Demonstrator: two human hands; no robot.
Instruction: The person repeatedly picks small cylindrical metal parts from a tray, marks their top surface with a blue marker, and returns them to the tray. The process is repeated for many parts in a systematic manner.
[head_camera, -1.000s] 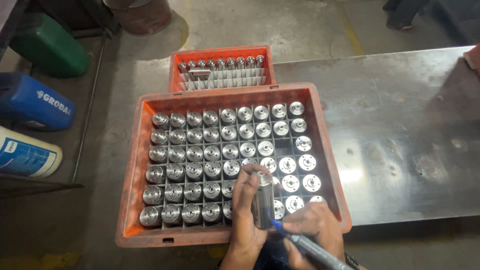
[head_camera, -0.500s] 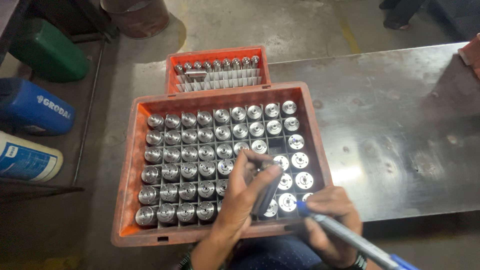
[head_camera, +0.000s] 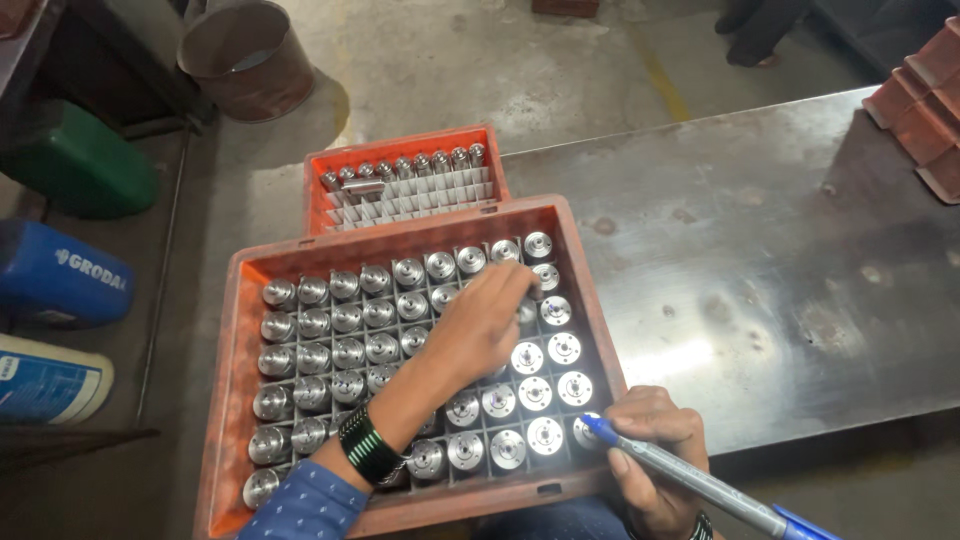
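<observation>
An orange crate (head_camera: 232, 380) on my lap holds a grid of shiny metal cylinders (head_camera: 347, 320). My left hand (head_camera: 480, 325), with a black and green wristband, reaches across to the crate's far right rows. Its fingertips pinch down on one metal cylinder (head_camera: 522, 312) there, which is mostly hidden under the fingers. My right hand (head_camera: 655, 450) rests at the crate's near right corner and grips a blue marker pen (head_camera: 700, 485), tip pointing at the nearest cylinders.
A smaller orange crate (head_camera: 400, 150) with a row of metal parts sits just beyond. A steel table (head_camera: 760, 260) lies to the right, with reddish crates (head_camera: 925, 100) at its far corner. A metal bucket (head_camera: 245, 60) and green (head_camera: 75, 165) and blue (head_camera: 60, 275) canisters stand left.
My left hand has moved from the crate's near middle, where it held a cylinder up, to the far right rows. The right hand with the pen shifted right.
</observation>
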